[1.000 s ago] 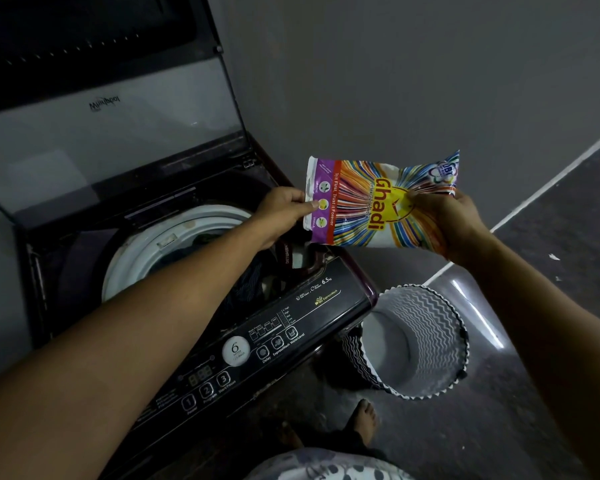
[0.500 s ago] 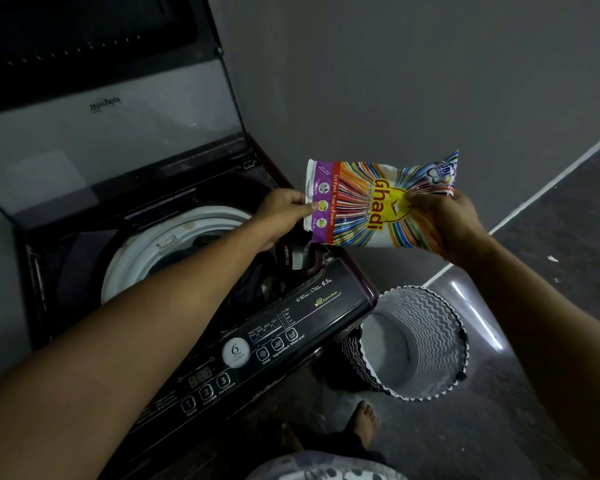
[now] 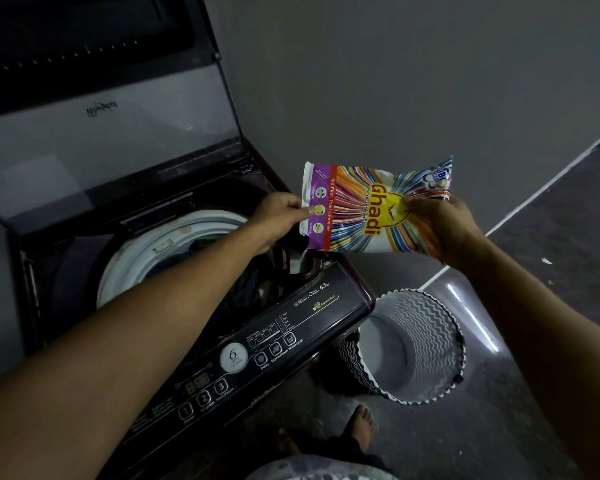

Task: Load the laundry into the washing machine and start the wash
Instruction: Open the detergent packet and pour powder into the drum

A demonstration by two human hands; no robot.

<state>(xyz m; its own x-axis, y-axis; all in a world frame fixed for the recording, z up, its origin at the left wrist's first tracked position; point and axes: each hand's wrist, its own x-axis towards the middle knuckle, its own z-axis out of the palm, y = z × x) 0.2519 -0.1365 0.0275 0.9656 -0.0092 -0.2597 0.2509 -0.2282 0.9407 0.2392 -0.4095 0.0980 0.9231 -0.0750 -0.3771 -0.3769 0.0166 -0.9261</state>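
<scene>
A colourful detergent packet (image 3: 361, 209) marked Ghadi hangs sideways in the air above the right corner of the washing machine (image 3: 291, 306). My left hand (image 3: 278, 220) pinches its purple left end. My right hand (image 3: 440, 226) grips its right part. The top-loader's lid (image 3: 111, 133) stands raised, and dark laundry (image 3: 243, 289) lies in the white-rimmed drum (image 3: 174, 237). A small open detergent drawer (image 3: 298, 261) sits just under the packet's left end.
The control panel (image 3: 257, 351) with numbered buttons runs along the machine's front. A zigzag-patterned laundry basket (image 3: 413, 344) lies tipped on the floor to the right, showing nothing inside. My bare foot (image 3: 361, 424) stands below it. A grey wall rises behind.
The packet and both hands have barely shifted; the grip on both ends is the same.
</scene>
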